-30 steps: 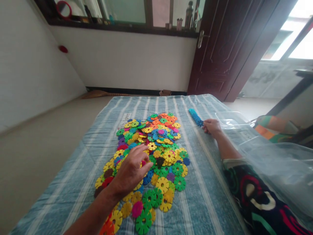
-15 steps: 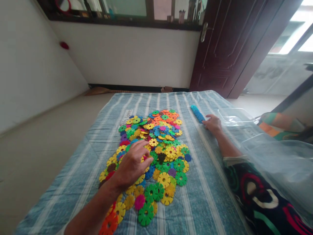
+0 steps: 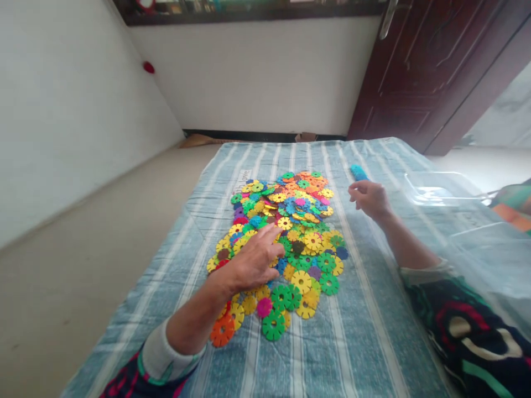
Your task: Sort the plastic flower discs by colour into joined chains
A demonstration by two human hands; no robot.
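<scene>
A loose heap of notched plastic flower discs [image 3: 313,241] in yellow, green, orange, blue and other colours lies on the striped cloth. My left hand [image 3: 258,258] is over the left middle of the heap, palm down with fingers apart. Its index fingertip is at a yellow disc [image 3: 284,223]; no disc shows in its grasp. To the right of the heap, my right hand [image 3: 371,200] hovers with loosely bent fingers and nothing visible in them. Just beyond it lies a row of overlapping blue discs [image 3: 358,172], its near end hidden behind the hand.
A blue-grey striped cloth [image 3: 166,287] covers the table. Clear plastic containers [image 3: 443,193] stand at the right, beside my right forearm. A white wall [image 3: 257,83] and a dark red door [image 3: 431,83] are beyond the table.
My right hand has drawn back from the near end of the blue row, its fingers bending in. My left hand has reached slightly forward, its index finger stretching. The camera view has shifted left and down.
</scene>
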